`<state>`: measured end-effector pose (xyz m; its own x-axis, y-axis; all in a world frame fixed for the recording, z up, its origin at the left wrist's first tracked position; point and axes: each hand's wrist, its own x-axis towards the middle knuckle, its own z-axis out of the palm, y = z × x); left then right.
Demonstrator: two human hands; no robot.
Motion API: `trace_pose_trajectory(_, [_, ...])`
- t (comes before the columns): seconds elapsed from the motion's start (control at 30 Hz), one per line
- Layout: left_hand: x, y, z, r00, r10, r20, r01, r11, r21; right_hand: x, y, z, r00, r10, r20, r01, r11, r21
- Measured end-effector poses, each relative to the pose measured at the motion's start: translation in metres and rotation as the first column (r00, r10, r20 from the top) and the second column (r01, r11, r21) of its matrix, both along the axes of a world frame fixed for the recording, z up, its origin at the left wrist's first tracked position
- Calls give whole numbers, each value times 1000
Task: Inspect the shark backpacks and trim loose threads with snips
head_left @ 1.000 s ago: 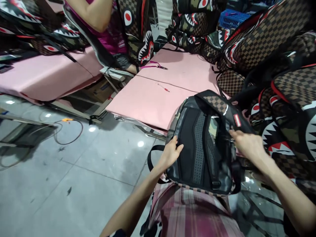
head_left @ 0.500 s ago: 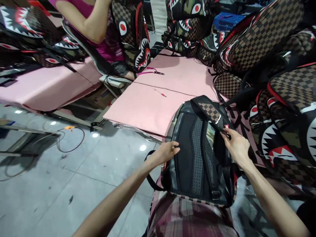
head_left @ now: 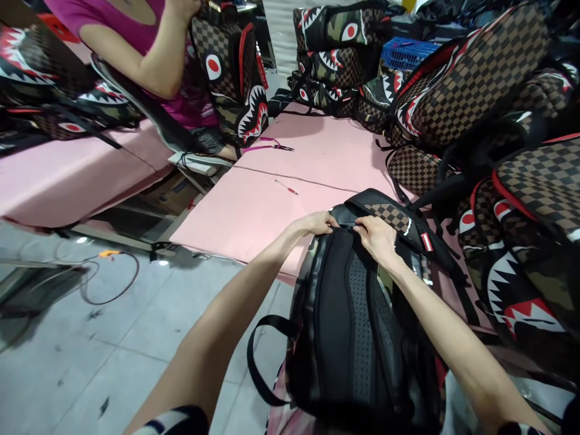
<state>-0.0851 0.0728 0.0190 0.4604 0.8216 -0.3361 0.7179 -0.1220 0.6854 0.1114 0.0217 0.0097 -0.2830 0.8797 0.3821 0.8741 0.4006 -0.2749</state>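
Note:
A black backpack (head_left: 335, 314) with a padded, perforated back panel lies back side up, its lower end over my lap and its top on the pink table. My left hand (head_left: 321, 223) pinches the top edge of the back panel at its left corner. Close beside it, my right hand (head_left: 376, 235) grips the same top edge with bent fingers. A shoulder strap with a brown checkered patch (head_left: 390, 219) and a small red label is folded over to the right. Another strap loop (head_left: 260, 362) hangs off the left side.
The pink table (head_left: 226, 214) carries a red pen (head_left: 286, 186) and purple-handled snips (head_left: 277, 145). Several checkered shark-face backpacks (head_left: 480, 78) are piled at right and back. Across the table a person (head_left: 149, 66) in a magenta shirt sits by another backpack (head_left: 226, 66). A blue crate (head_left: 403, 53) stands behind.
Both hands have moved up the backpack to its top edge and closer together. My right hand has let go of the checkered shoulder strap, which now lies further right.

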Motion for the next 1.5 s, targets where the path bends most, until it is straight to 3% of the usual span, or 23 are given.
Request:
trace_pose_trajectory(0.13, [-9,10,-2,989,-46,140,62,992,-108,12,11,-2,986,159,-48,-159,987,7])
trace_pose_trajectory(0.37, [-14,15,-12,959,20,282,48,972,-230,7,18,-2,960,252,-122,-251,968,23])
trace_pose_trajectory(0.67, [-16,15,-11,956,-2,294,68,975,-213,11,21,2,961,261,-95,-267,961,-65])
trace_pose_trajectory(0.93, [-16,16,-14,960,6,280,53,978,-202,7,27,8,936,351,-20,-351,936,-32])
trace_pose_trajectory(1.13, [-15,15,-11,954,3,301,59,979,-195,12,29,10,933,320,-163,-338,936,-101])
trace_pose_trajectory(1.5, [-16,14,-10,951,8,310,51,982,-183,12,32,12,926,353,-132,-369,920,-132])
